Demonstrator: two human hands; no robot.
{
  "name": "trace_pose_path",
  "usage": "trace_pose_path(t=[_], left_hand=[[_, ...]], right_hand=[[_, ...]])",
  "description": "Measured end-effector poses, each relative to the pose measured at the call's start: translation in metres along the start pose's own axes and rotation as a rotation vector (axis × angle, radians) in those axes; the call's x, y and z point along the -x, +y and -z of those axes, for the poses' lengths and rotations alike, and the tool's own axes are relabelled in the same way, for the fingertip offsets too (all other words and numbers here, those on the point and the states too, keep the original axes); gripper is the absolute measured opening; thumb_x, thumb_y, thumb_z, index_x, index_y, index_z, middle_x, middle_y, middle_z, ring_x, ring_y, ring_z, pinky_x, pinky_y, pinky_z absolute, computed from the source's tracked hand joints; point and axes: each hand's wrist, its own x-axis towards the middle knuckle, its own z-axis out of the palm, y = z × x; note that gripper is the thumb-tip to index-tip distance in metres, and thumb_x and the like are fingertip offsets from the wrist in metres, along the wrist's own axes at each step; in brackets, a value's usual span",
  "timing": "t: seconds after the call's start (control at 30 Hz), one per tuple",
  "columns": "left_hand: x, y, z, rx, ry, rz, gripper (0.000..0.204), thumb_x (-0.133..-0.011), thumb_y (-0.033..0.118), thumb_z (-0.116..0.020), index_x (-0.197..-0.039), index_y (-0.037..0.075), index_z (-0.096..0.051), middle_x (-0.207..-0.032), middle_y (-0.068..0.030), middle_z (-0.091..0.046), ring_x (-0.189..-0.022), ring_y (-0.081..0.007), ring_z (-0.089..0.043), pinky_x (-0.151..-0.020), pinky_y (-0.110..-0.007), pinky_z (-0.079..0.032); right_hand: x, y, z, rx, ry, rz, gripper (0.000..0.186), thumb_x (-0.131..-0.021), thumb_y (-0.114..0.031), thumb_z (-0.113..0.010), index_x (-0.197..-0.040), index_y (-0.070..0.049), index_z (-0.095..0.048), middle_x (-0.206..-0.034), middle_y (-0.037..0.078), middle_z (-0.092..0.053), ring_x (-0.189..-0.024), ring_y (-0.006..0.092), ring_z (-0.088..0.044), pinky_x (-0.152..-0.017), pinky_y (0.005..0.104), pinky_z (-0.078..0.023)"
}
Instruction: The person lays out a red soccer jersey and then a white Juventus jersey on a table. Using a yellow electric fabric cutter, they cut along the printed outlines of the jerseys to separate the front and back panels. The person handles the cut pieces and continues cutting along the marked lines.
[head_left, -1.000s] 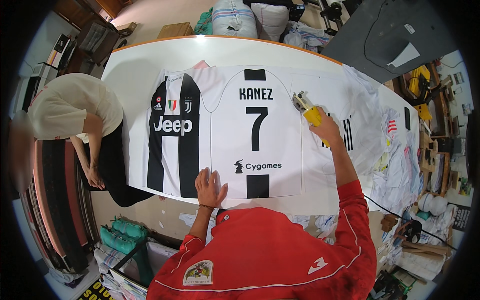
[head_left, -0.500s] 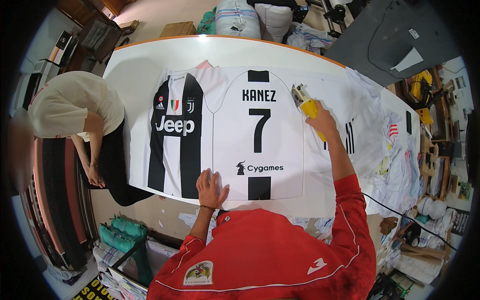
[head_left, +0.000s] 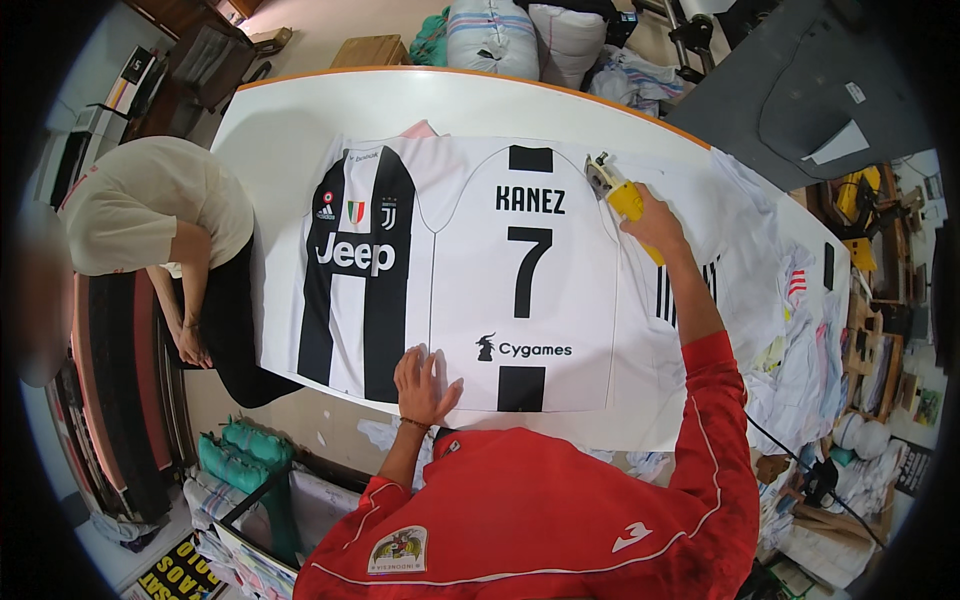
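My right hand (head_left: 655,228) is wrapped round the yellow body of an electric fabric cutter (head_left: 626,202). Its metal head rests at the curved upper right edge of a white printed jersey back panel (head_left: 570,300). My left hand (head_left: 427,388) lies flat with fingers spread, near the lower left corner of that panel. Left of the panel is a black-and-white striped jersey front panel (head_left: 341,310), and a thin dark line runs between the two. White fabric with black stripes (head_left: 665,295) lies under and beside my right forearm.
The white table (head_left: 290,110) has an orange far edge. Another person (head_left: 160,210) sits at its left end, hands together. Loose white fabric (head_left: 800,350) heaps at the right end. A power cord (head_left: 785,445) trails at right. Stuffed sacks (head_left: 492,40) stand beyond the table.
The cutter and my right hand have moved a little farther up along the panel's curved edge. My left hand stays in place. The whole view has shifted slightly.
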Motion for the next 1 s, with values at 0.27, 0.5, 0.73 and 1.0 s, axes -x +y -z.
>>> trace_pose_path(t=[0.27,0.5,0.73,1.0], left_hand=[[-0.001,0.000,0.001,-0.018,-0.002,0.007,0.077,-0.086,0.044,-0.082,-0.146,0.004,-0.055,-0.155,-0.0261,-0.046,-0.142,-0.0463,-0.046,-0.116,-0.059,-0.037],[-0.002,0.000,0.003,-0.023,-0.031,0.030,0.076,-0.086,0.045,-0.081,-0.146,0.006,-0.055,-0.154,-0.0239,-0.047,-0.142,-0.0453,-0.046,-0.116,-0.059,-0.037],[-0.004,0.001,0.005,-0.021,-0.047,0.042,0.074,-0.088,0.049,-0.080,-0.145,0.005,-0.058,-0.155,-0.0245,-0.048,-0.142,-0.0455,-0.046,-0.116,-0.059,-0.038],[-0.005,0.000,0.003,-0.013,-0.026,0.034,0.074,-0.088,0.050,-0.079,-0.143,0.005,-0.059,-0.153,-0.0247,-0.050,-0.141,-0.0463,-0.048,-0.115,-0.060,-0.038]], right_hand=[[-0.039,-0.014,0.015,0.048,-0.058,0.054,0.098,-0.078,-0.034,-0.083,-0.165,-0.026,-0.039,-0.133,0.022,-0.072,-0.122,0.0421,-0.071,-0.103,0.0522,-0.058],[-0.069,-0.032,0.027,0.123,-0.066,0.104,0.100,-0.077,-0.033,-0.084,-0.166,-0.027,-0.039,-0.135,0.023,-0.071,-0.126,0.0405,-0.069,-0.108,0.0518,-0.055],[-0.090,-0.043,0.035,0.184,-0.057,0.170,0.099,-0.078,-0.032,-0.085,-0.166,-0.030,-0.040,-0.131,0.022,-0.072,-0.124,0.0388,-0.070,-0.107,0.0524,-0.056],[-0.108,-0.065,0.039,0.176,-0.069,0.226,0.093,-0.077,-0.032,-0.085,-0.161,-0.030,-0.044,-0.129,0.021,-0.073,-0.120,0.0391,-0.072,-0.104,0.0517,-0.057]])
